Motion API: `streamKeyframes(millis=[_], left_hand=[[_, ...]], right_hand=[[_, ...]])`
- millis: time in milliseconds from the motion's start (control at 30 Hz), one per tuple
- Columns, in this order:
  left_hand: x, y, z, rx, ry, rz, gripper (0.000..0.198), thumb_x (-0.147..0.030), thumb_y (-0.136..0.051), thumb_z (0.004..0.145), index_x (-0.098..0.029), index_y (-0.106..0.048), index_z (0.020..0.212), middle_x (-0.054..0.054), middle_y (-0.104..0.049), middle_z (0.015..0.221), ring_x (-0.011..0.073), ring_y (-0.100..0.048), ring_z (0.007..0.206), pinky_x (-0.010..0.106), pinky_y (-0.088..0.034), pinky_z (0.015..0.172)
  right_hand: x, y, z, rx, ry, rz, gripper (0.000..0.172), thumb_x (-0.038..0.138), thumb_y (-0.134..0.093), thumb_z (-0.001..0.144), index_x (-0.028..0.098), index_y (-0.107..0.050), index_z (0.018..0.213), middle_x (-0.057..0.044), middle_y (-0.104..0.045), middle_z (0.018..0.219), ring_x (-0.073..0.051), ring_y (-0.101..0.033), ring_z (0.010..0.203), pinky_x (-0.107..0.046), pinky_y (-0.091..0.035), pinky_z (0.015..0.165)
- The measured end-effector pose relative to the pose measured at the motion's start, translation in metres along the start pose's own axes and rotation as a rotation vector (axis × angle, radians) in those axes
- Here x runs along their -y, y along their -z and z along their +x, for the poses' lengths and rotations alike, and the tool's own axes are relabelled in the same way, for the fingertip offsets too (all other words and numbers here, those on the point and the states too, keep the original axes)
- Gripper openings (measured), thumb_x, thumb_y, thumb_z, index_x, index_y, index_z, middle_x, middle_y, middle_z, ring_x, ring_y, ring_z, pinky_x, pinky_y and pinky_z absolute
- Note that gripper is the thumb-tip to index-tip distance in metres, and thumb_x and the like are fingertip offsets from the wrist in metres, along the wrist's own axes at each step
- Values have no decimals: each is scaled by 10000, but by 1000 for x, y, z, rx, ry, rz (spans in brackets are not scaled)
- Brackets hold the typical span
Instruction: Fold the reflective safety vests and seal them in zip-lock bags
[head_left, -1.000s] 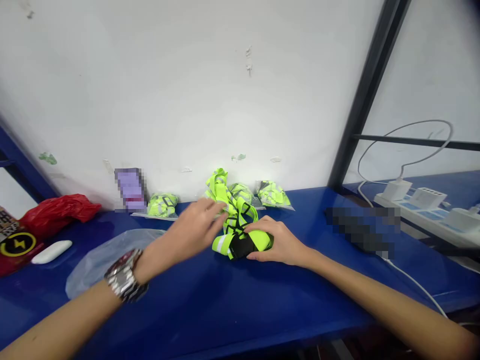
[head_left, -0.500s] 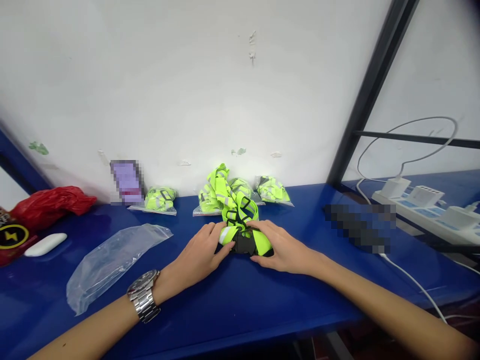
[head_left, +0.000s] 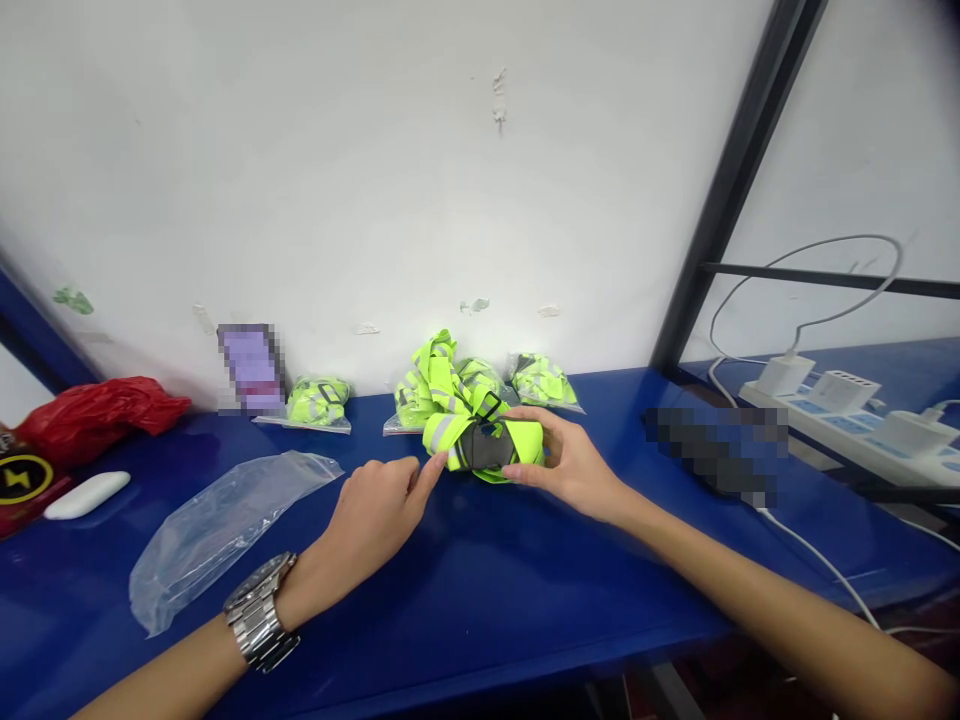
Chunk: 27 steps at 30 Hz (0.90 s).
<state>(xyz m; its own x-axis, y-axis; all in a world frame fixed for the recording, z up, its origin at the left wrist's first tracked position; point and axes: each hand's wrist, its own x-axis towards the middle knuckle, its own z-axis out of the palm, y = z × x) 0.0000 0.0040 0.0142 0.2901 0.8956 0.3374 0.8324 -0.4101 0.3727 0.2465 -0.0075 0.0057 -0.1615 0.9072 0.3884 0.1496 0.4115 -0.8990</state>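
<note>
A neon-yellow reflective strap vest (head_left: 525,440) with silver bands and black edging lies bunched on the blue table. Its black buckle (head_left: 484,447) faces me at the front of the bundle. My right hand (head_left: 564,462) grips the bundle's right end, thumb in front and fingers over the top. At the left end, the thumb tip of my left hand (head_left: 382,505) meets the strap's edge; the other fingers are curled in, with nothing visible in them. A silver watch is on my left wrist. Loose straps of the vest trail back over a bagged bundle behind.
Against the wall stand several clear bags of yellow straps, including a left one (head_left: 319,402) and a right one (head_left: 544,380), plus a phone (head_left: 253,365). A flat plastic bag (head_left: 225,525), white case (head_left: 88,495) and red bag (head_left: 112,410) lie left. Right: blurred dark object (head_left: 712,450), power strip (head_left: 847,420).
The front of the vest is lifted and rolled back toward the loose straps. My left hand has drawn back to the left, its fingers now curled. My right hand keeps its grip, slightly higher.
</note>
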Motion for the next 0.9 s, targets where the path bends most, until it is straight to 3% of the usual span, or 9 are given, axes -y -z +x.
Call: streamKeyframes(millis=[67, 167, 233, 400, 500, 633, 767, 833, 900], left_hand=[[-5, -2, -3, 163, 74, -261, 617, -614, -338, 917, -214, -405, 452, 1, -414, 405, 153, -475, 423, 274, -318, 507], [-14, -13, -2, 358, 188, -805, 617, -681, -344, 881, -176, -597, 634, 61, -634, 644, 156, -579, 558, 255, -394, 519], [-23, -21, 1, 332, 244, -1091, 565, -689, -452, 835, -157, -641, 824, 70, -653, 826, 149, -590, 652, 245, -424, 536], [-46, -22, 16, 76, 405, -1556, 387, -519, -626, 803, -167, -604, 960, 3, -587, 795, 92, -491, 568, 217, -400, 478], [-51, -15, 24, 6, 415, -1687, 285, -401, -605, 831, -198, -612, 1030, 21, -640, 909, 119, -576, 677, 227, -470, 550], [-51, -12, 33, 32, 360, -1762, 198, -268, -587, 843, -198, -642, 1019, 35, -690, 1006, 145, -646, 870, 233, -532, 728], [-56, -16, 44, 68, 356, -1743, 218, -286, -649, 826, -160, -645, 1004, 64, -711, 940, 182, -683, 827, 299, -570, 734], [-60, -19, 52, -13, 399, -1718, 218, -243, -688, 796, -142, -638, 982, 65, -714, 885, 187, -693, 766, 324, -582, 709], [-63, -21, 60, -134, 443, -1707, 205, -169, -696, 775, -136, -627, 964, 50, -710, 851, 176, -691, 720, 332, -588, 690]], right_hand=[[2, -1, 2, -52, -50, 128, 606, 327, -821, 654, 189, -556, 1182, -81, -635, 1111, -221, -623, 989, -331, -518, 824], [5, -1, 3, -47, -78, 268, 580, 285, -836, 632, 199, -579, 1145, -54, -650, 1073, -188, -627, 949, -288, -518, 803], [6, -2, 3, 2, -88, 303, 576, 264, -837, 633, 205, -584, 1147, -44, -654, 1070, -172, -631, 929, -267, -519, 785], [4, 2, 2, 20, -108, 298, 539, 275, -817, 668, 202, -578, 1145, -28, -671, 991, -148, -642, 820, -250, -525, 720], [2, 7, 2, 41, -156, 250, 514, 308, -799, 693, 191, -584, 1145, -26, -679, 922, -140, -636, 738, -236, -515, 645], [3, 12, 6, 92, -154, 228, 474, 329, -778, 711, 199, -585, 1124, -16, -668, 896, -130, -619, 693, -237, -504, 616], [6, 17, 13, 163, -79, 65, 419, 340, -748, 725, 208, -609, 1097, -51, -654, 1023, -195, -639, 878, -319, -532, 736], [8, 15, 12, 20, 40, -183, 379, 339, -717, 750, 216, -636, 1099, -83, -635, 1122, -249, -604, 1041, -387, -513, 845], [11, 8, 5, -232, 215, -409, 298, 291, -671, 780, 222, -658, 1070, -100, -632, 1132, -269, -571, 1103, -425, -479, 913]])
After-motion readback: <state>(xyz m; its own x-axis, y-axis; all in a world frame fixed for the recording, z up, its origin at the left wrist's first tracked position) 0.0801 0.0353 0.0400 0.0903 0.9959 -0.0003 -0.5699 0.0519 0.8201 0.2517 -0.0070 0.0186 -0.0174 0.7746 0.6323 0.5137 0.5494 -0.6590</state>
